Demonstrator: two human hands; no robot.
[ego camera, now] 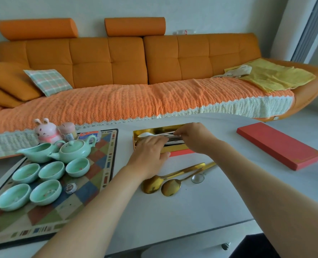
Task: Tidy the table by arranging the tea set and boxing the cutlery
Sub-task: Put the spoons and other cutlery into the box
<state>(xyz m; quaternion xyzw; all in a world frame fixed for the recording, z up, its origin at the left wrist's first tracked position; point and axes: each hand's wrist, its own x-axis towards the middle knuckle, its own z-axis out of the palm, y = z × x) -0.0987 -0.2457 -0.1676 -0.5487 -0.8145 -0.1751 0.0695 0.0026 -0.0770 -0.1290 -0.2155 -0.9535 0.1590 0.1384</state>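
An open gold-lined box (154,129) with a red base sits mid-table and holds several pieces of silver cutlery (170,141) plus a white spoon (145,135). My left hand (150,151) lies flat over the box's near left edge, fingers on the cutlery. At the handle ends inside the box, my right hand (193,136) pinches the cutlery. Two gold spoons (151,185) (171,187) and a small silver spoon (198,178) lie on the table in front of the box. The green teapot (74,149), pitcher (37,152) and several cups (51,170) stand on the patterned mat (98,161).
The red box lid (279,146) lies on the table at the right. A pink rabbit figure (46,133), a small jar (68,130) and a packet stand at the mat's far edge. An orange sofa (126,71) runs behind the white table (191,211).
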